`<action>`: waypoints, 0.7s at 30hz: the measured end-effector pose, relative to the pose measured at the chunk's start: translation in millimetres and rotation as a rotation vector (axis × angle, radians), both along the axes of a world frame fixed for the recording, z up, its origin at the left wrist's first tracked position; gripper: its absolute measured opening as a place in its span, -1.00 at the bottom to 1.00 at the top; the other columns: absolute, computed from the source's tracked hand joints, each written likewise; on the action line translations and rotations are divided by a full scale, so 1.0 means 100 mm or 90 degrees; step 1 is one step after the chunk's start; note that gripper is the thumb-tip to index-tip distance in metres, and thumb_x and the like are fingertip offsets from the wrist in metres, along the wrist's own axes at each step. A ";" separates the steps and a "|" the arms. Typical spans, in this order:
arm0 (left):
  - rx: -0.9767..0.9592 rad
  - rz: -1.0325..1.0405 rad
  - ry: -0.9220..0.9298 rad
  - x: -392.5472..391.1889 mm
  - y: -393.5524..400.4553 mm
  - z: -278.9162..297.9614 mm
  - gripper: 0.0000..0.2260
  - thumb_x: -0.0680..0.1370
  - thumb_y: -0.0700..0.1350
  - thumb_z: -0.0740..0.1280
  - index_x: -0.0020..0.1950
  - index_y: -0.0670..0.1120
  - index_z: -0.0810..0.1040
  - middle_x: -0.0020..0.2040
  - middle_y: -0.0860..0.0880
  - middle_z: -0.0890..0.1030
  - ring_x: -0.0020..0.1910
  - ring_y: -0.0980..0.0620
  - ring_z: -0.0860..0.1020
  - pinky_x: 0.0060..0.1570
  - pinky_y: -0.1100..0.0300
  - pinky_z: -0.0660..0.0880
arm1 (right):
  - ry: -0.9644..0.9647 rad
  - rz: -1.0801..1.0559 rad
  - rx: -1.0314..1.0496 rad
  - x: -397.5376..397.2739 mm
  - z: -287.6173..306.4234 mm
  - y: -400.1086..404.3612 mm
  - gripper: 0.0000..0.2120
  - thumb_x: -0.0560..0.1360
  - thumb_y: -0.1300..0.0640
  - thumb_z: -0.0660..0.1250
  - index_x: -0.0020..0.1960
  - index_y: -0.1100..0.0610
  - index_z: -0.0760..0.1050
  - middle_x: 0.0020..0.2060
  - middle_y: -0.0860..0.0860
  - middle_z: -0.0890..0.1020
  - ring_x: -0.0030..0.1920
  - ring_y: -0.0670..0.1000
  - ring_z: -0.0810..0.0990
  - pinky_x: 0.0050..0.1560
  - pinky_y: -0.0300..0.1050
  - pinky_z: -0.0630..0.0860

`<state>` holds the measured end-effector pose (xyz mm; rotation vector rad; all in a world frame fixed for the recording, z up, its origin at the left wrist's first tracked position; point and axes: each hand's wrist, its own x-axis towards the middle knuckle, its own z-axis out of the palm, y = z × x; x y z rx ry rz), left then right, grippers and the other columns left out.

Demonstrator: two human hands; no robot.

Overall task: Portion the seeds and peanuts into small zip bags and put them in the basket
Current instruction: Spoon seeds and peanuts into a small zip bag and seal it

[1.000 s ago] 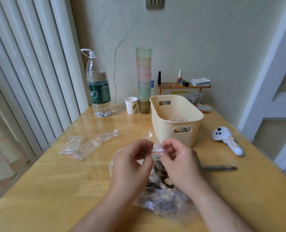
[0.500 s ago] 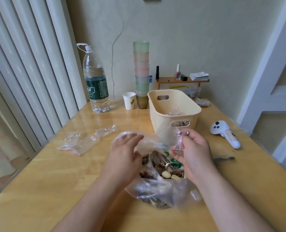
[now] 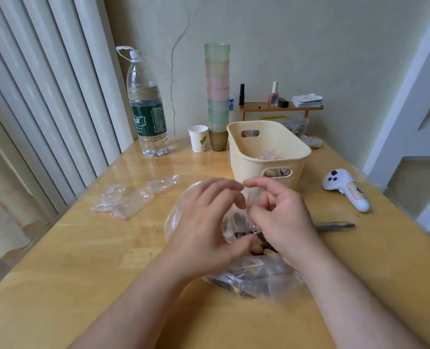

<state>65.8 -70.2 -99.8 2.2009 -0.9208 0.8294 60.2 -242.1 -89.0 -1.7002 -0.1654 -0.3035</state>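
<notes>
Several filled zip bags already lie in the cream basket, visible over its rim and through the front handle slot, so the task is judged partly complete. Head view: the basket stands on the wooden table, just beyond the hands. The large clear bag of seeds and peanuts lies open on the table directly beneath both hands and holds a substantial quantity of stock; further portions remain to be packed. Empty small zip bags lie on the table, well apart to the left of the stock bag.

Left hand: fingers loosely curved over the mouth of the stock bag, thumb down near the contents. Whether it grips anything cannot be told.

Right hand: thumb and lower fingers pinch a small zip bag, of which only a red-edged strip and some clear film show. Index finger raised and extended, touching nothing.

Current step, as judged: opening or filling the small bag over the stock. Sealing and transfer to the basket remain.
</notes>
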 end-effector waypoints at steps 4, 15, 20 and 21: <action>-0.042 -0.027 0.086 0.03 -0.03 -0.09 -0.57 0.44 0.06 0.62 0.08 -0.11 0.50 0.13 0.07 0.56 0.16 0.02 0.55 0.15 0.05 0.50 | 0.047 0.070 0.083 -0.01 0.03 -0.01 -0.63 0.54 0.44 0.35 0.16 0.02 0.56 -0.44 0.04 0.44 -0.44 0.04 0.44 -0.45 -0.14 0.44; -0.136 -0.011 0.257 -0.02 0.03 0.00 -0.47 0.41 0.31 0.48 0.14 0.03 0.37 -0.17 0.09 0.45 -0.21 0.13 0.41 -0.27 0.23 0.41 | 0.101 0.192 0.173 -0.03 0.04 -0.05 -0.61 0.60 0.48 0.20 0.03 0.10 0.69 -0.44 0.08 0.36 -0.42 -0.04 0.38 -0.35 -0.16 0.50; -0.030 0.014 0.246 -0.01 0.05 -0.02 -0.33 0.39 0.37 0.47 0.35 0.10 0.35 -0.16 0.13 0.43 -0.12 0.15 0.45 -0.16 0.22 0.43 | 0.091 0.221 0.215 -0.03 0.06 -0.08 -0.57 0.57 0.52 0.15 -0.02 0.12 0.70 -0.39 0.20 0.37 -0.42 0.05 0.37 -0.40 -0.18 0.45; -0.023 0.009 0.240 -0.01 0.05 -0.02 -0.33 0.38 0.39 0.45 0.36 0.12 0.36 -0.16 0.18 0.43 -0.09 0.20 0.46 -0.14 0.27 0.40 | 0.094 0.227 0.209 -0.03 0.06 -0.08 -0.58 0.60 0.49 0.17 -0.04 0.10 0.71 -0.31 0.23 0.41 -0.38 0.09 0.37 -0.39 -0.16 0.45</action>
